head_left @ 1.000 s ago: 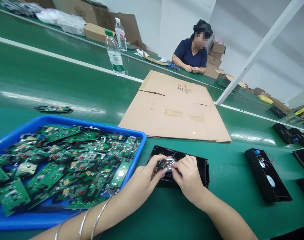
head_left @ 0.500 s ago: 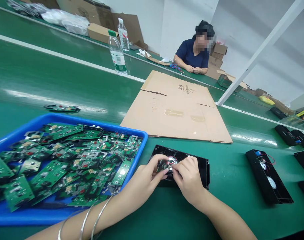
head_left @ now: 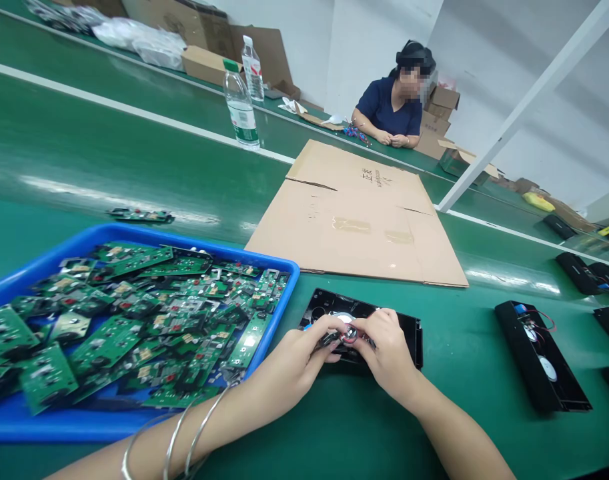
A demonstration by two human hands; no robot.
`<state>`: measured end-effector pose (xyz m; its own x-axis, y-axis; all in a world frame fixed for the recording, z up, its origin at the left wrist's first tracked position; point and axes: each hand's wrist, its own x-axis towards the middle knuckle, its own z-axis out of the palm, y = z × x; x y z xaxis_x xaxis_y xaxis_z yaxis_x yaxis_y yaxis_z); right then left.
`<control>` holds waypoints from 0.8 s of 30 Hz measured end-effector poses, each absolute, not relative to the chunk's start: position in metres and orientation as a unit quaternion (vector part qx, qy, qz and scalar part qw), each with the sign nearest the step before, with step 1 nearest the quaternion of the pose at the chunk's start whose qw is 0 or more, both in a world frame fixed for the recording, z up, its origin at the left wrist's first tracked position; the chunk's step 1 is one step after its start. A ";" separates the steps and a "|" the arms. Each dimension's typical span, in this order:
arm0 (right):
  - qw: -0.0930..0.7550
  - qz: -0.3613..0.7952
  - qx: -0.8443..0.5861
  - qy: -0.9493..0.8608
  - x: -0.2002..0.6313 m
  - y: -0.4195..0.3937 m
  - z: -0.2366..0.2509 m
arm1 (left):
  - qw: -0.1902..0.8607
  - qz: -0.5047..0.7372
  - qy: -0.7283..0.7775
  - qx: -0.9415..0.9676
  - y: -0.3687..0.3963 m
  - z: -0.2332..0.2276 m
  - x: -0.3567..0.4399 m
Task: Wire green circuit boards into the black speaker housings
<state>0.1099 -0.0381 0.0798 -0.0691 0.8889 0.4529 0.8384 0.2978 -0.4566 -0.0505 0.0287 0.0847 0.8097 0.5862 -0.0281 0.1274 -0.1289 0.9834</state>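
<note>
A black speaker housing (head_left: 410, 337) lies open side up on the green table in front of me, with a pale round speaker part inside, partly behind my fingers. Over it, my left hand (head_left: 311, 347) is closed on a small circuit board (head_left: 329, 339), mostly hidden by the fingers. My right hand (head_left: 384, 343) pinches close against the left fingertips, where red wire shows; what it grips is too small to make out. Left of my hands stands a blue tray (head_left: 281, 313) heaped with green circuit boards (head_left: 107, 343).
Another open housing (head_left: 521, 360) with wires lies at right. A flattened cardboard sheet (head_left: 384, 247) spreads ahead. Beyond the tray lies a loose board (head_left: 141, 215). Two water bottles (head_left: 241, 110) stand further back. A person (head_left: 391, 110) sits across the table.
The circuit board in my left hand has been tilted, so its green face shows less. My right fingers have moved up against the left fingertips. The view has shifted slightly.
</note>
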 end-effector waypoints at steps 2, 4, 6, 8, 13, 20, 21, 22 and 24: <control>0.347 0.033 -0.586 -0.731 0.109 -0.038 0.080 | 0.625 0.191 0.250 0.714 0.028 0.085 -0.050; 0.345 0.031 -0.584 -0.734 0.109 -0.039 0.081 | 0.633 0.193 0.254 0.705 0.028 0.084 -0.050; 0.341 0.028 -0.584 -0.736 0.109 -0.039 0.081 | 0.640 0.193 0.251 0.700 0.028 0.084 -0.050; 0.337 0.023 -0.584 -0.738 0.109 -0.039 0.080 | 0.644 0.191 0.247 0.699 0.029 0.083 -0.050; 0.324 0.002 -0.595 -0.735 0.107 -0.039 0.078 | 0.645 0.185 0.256 0.696 0.031 0.085 -0.050; 0.218 0.084 -0.668 -0.706 0.131 -0.045 0.107 | 0.622 0.195 0.318 0.689 0.034 0.089 -0.049; 0.197 0.088 -0.684 -0.697 0.136 -0.045 0.109 | 0.605 0.195 0.332 0.697 0.035 0.090 -0.049; 0.180 0.095 -0.695 -0.690 0.140 -0.044 0.110 | 0.583 0.195 0.344 0.710 0.035 0.090 -0.049; 0.160 0.109 -0.706 -0.682 0.146 -0.041 0.108 | 0.536 0.195 0.359 0.739 0.034 0.091 -0.049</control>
<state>0.1457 -0.0411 0.1081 0.0469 0.9968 0.0642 0.9267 -0.0195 -0.3753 -0.0492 0.0344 0.0910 0.6662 0.7395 -0.0969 0.3217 -0.1677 0.9319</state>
